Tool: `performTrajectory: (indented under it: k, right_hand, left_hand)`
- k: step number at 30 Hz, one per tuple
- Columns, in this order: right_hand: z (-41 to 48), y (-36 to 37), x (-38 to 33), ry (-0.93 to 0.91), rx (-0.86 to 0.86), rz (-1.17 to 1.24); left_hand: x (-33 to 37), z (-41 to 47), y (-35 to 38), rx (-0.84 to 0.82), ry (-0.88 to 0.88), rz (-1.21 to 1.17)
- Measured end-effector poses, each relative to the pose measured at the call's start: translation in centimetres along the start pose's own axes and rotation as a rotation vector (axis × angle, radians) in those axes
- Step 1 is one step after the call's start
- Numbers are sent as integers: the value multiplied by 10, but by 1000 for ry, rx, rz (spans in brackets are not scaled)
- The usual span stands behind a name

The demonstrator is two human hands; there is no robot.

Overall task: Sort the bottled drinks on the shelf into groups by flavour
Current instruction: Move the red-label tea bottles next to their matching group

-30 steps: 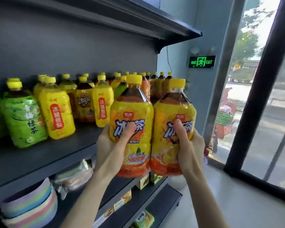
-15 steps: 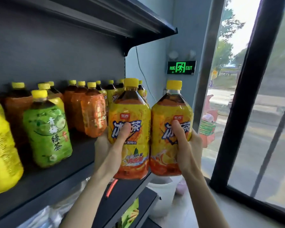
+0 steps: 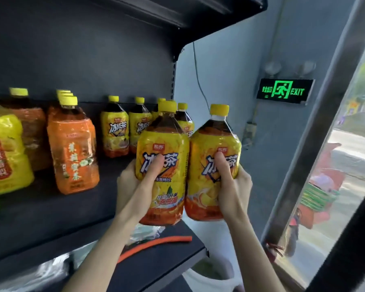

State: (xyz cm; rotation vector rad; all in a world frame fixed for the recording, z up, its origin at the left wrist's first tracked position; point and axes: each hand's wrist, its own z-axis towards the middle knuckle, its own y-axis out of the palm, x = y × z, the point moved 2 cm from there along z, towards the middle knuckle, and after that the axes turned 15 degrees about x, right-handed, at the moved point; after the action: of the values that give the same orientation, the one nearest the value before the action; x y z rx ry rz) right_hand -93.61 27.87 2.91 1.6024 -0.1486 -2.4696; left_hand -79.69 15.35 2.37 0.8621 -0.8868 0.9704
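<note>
Indoors, dark shelf (image 3: 51,218) by window (image 3: 346,175), each grip clenched round an iced-tea bottle (image 3: 162,165)

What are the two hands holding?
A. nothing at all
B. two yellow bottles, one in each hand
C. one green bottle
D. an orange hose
B. The left hand grips one yellow bottle and the right hand grips another yellow bottle, side by side at the front of the shelf.
</note>
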Motion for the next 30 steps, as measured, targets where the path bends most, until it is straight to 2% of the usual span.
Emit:
performTrajectory:
  k: [5,17,24,30]
  right_hand:
    - [45,44,38,69,-159,59]
    - [104,114,94,87,-343,210]
    - [120,115,113,38,-419,274]
    - [131,119,118,35,-479,299]
  left_hand:
    - [-27,36,19,152,44,71]
    - [-65,89,43,396,88,266]
    - [-79,88,62,462,75,264]
    - [-83,82,77,424,40,275]
